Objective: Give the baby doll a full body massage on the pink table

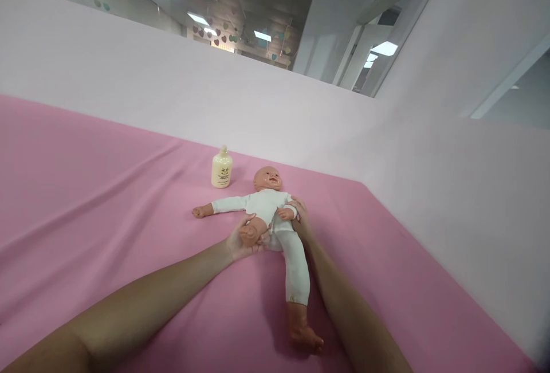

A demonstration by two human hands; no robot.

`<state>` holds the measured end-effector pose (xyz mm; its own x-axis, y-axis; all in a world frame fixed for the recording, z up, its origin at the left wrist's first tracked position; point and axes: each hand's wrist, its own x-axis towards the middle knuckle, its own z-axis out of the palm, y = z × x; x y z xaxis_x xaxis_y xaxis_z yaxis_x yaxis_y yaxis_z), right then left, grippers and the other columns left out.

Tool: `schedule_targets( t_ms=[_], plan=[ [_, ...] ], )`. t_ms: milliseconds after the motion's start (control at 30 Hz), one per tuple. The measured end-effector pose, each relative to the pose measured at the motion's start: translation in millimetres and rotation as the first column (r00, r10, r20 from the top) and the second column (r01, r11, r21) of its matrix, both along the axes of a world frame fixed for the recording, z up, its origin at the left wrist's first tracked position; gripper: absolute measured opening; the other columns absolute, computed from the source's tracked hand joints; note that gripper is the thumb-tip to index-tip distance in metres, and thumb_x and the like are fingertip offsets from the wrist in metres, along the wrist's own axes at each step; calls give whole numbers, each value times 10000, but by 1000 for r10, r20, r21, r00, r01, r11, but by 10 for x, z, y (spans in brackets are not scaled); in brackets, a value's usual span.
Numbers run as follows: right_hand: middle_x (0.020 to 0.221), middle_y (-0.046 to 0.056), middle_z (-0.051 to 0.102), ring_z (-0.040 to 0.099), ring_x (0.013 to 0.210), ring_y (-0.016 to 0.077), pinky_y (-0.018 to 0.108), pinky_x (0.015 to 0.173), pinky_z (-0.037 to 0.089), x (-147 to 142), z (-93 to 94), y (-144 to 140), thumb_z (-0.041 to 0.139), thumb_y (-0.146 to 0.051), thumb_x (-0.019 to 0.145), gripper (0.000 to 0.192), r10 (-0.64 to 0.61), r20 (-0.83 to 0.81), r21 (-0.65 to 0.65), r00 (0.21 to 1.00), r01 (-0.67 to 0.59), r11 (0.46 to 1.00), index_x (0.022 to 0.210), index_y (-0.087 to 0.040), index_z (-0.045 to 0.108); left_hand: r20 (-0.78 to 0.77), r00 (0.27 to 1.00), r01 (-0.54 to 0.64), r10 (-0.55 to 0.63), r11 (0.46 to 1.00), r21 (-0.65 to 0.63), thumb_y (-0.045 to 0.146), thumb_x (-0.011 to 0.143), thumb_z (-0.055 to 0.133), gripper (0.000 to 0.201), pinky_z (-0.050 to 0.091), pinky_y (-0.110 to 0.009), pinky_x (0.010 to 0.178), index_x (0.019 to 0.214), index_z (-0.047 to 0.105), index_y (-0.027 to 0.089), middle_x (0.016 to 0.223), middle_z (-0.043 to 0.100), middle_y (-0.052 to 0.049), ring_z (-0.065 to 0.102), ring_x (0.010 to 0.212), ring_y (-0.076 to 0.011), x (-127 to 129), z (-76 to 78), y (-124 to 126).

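Note:
A baby doll [266, 204] in a white bodysuit lies on its back on the pink sheet [86, 201], head toward the far wall. My left hand [243, 241] grips the doll's bent bare leg at the hip. My right hand [301, 218] rests against the doll's side, beside its forearm and waist. The doll's other leg [296, 270], partly covered in white cloth, stretches toward me with a bare foot. One doll arm reaches out to the left.
A cream lotion bottle [222, 169] stands upright on the sheet just left of the doll's head. Pale partition walls [429, 178] close off the back and right sides. The pink sheet extends wide to the left.

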<state>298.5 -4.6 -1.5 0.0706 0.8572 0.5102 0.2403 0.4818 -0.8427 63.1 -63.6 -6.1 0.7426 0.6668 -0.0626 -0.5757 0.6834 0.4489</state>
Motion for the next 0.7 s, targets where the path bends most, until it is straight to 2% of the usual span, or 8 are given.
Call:
schedule_targets(
  t_ms=[133,233,300,367,433,467,600,700],
  plan=[
    [1285,73,692,546,1325,281,506,1240,277,-15,3,-76,742,-361,720,301,54,167,105,985,-72,992,1005,-265,741,-19,999,49,-48,997,66,550,861,571,461,512,-314,632,951,626,101,632,513,3,478,591,-147,-17,-33,54],
    [1301,93,678,575,1298,270,461,1182,385,-64,-44,-103,714,-382,780,389,35,-28,23,999,-35,999,1137,-231,684,-14,964,264,-267,941,214,572,769,683,534,546,-352,661,1028,630,108,732,603,-41,546,655,-167,-75,-106,109],
    [1319,112,659,609,1247,259,419,1088,484,-71,-76,-95,661,-414,833,475,-37,-196,-68,980,24,997,1258,-209,604,-30,877,458,-480,813,361,601,668,761,632,550,-368,620,1058,641,119,775,653,-83,593,677,-205,-117,-151,123],
    [1339,130,638,623,1223,254,381,992,548,-35,-99,-62,597,-451,874,550,-113,-297,-126,948,78,989,1353,-194,513,-118,738,630,-665,614,475,609,581,805,678,544,-390,574,1045,663,136,771,681,-119,635,682,-261,-144,-172,110],
    [1367,143,614,616,1241,258,361,921,583,40,-113,-8,557,-488,889,616,-162,-371,-163,914,108,981,1417,-192,440,-263,630,734,-731,448,511,562,523,838,645,550,-432,588,1001,690,155,772,693,-139,674,734,-325,-148,-163,85],
    [1366,145,615,618,1244,262,360,897,595,82,-118,23,554,-506,885,650,-185,-420,-191,888,113,975,1437,-195,415,-328,629,742,-705,419,523,516,487,859,621,557,-458,614,976,700,166,786,697,-141,688,778,-356,-143,-151,74],
    [1306,126,666,669,1183,255,392,897,615,187,-116,99,558,-562,865,731,-233,-560,-280,795,82,956,1488,-246,346,-387,789,602,-478,472,644,393,360,908,624,562,-484,648,925,715,214,801,696,-102,708,819,-384,-130,-116,54],
    [1394,91,615,653,1221,237,408,947,605,136,-89,58,582,-545,869,743,-237,-564,-241,791,117,963,1515,-315,296,-403,665,721,-629,399,567,625,433,842,653,520,-437,555,904,703,196,714,674,-100,675,651,-321,-156,-131,29]
  ],
)
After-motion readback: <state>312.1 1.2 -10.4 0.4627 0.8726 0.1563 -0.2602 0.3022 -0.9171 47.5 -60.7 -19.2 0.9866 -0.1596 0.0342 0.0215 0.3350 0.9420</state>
